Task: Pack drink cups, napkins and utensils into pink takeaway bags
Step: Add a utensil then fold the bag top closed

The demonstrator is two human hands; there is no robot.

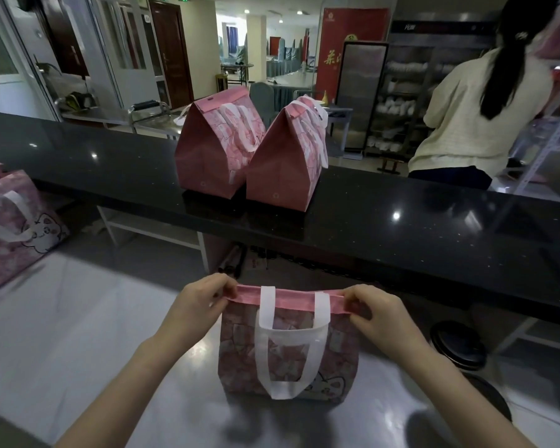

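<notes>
At the far left edge, a pink bag (12, 226) with a cartoon print and a white handle lay tilted on the pale steel tabletop (88, 321), partly cut off by the frame. Right of it, the left hand (196, 303) reached in from below, its grip pressed together on the left end of the folded top hem of the near bag (288, 347), thumb and fingers pinching the pink band. This near bag stood upright on the pale tabletop, directly in front of the person, with its patterned face and a white handle (290, 344) hanging down toward the camera. Its mouth was held shut along the hem, so what was inside could not be told. The right hand (374, 313) mirrored the left, its grip pinching the right end of the same hem, fingers curled over the top edge.

Behind and above these, a dark polished counter (434, 227) ran across the view. On it stood two closed bags side by side, touching at their bases: the left closed bag (207, 150) and the right closed bag (282, 166), both with tops folded to a peak and white handles draped down their sides. Farther right, beyond the counter, a second person (476, 105) in a pale top stood facing away toward metal shelves. A round black stool (458, 344) sat below the counter at the right.
</notes>
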